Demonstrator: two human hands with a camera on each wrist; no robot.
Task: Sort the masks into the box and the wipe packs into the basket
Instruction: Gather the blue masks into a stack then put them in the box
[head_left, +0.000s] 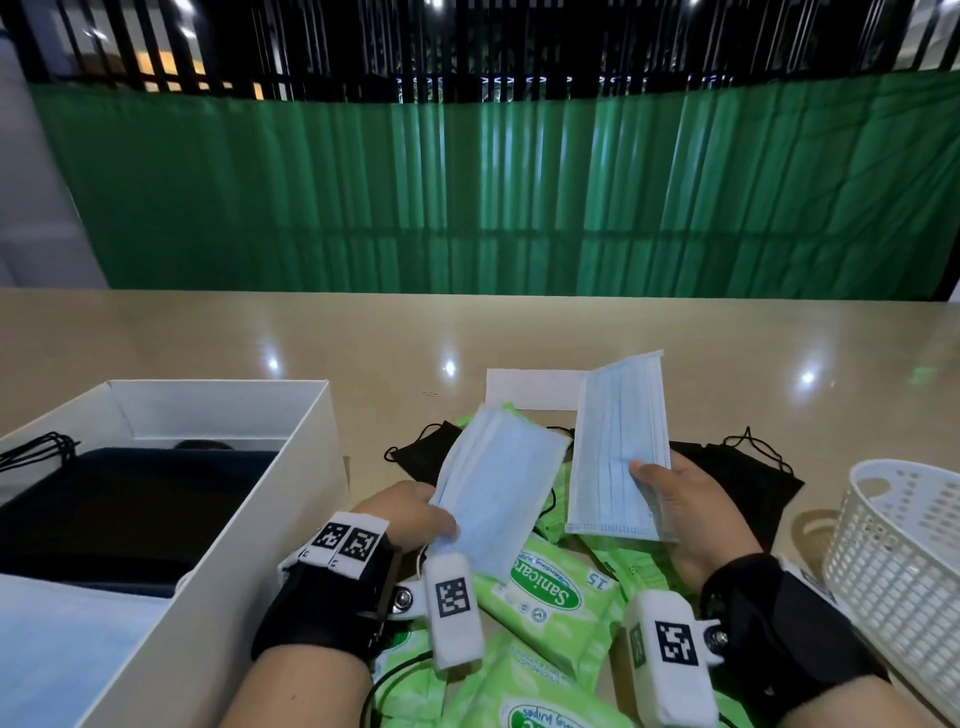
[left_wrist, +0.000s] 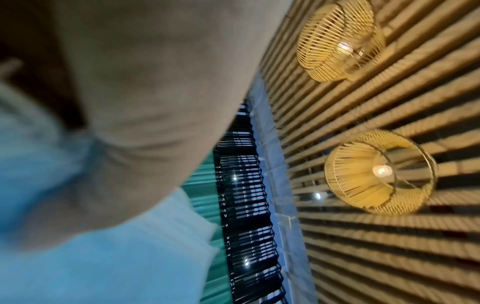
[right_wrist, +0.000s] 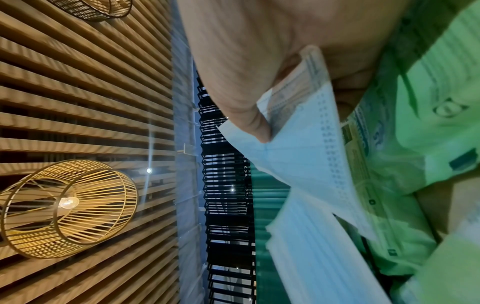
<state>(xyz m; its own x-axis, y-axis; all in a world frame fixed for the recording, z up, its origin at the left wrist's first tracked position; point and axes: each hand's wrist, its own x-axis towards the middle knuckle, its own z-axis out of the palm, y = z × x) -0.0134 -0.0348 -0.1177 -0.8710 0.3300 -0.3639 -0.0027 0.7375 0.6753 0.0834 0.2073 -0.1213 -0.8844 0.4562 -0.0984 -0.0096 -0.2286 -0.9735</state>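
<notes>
A: Above the heap of green plastic wipe packs (head_left: 550, 587), what does each grip hold?

B: The left hand (head_left: 402, 514) has its grip closed on a stack of pale blue pleated masks (head_left: 496, 488), thumb on top at the stack's near corner. The stack fans away from that grip, up and to the right. The left wrist view shows the same blue masks (left_wrist: 103, 267) beneath the thumb, though blurred.

A: And the other?

B: The right hand (head_left: 691, 512) pinches a second stack of light blue pleated masks (head_left: 618, 447). The thumb presses the face and the fingers sit behind. This stack stands nearly upright above the grip. In the right wrist view its stitched edge (right_wrist: 306, 160) runs out from under the thumb, with a green pack (right_wrist: 428, 123) just beyond.

A: What lies below the two grips?

B: The wipe packs lie piled on the glossy beige counter (head_left: 260, 338). Black fabric masks (head_left: 737, 478) spread behind both grips.

A: The containers?

B: The open white cardboard box (head_left: 291, 467) sits left of the left grip, with dark masks and some blue ones inside. The white perforated plastic basket (head_left: 893, 561) stands right of the right grip. I cannot see its bottom.
</notes>
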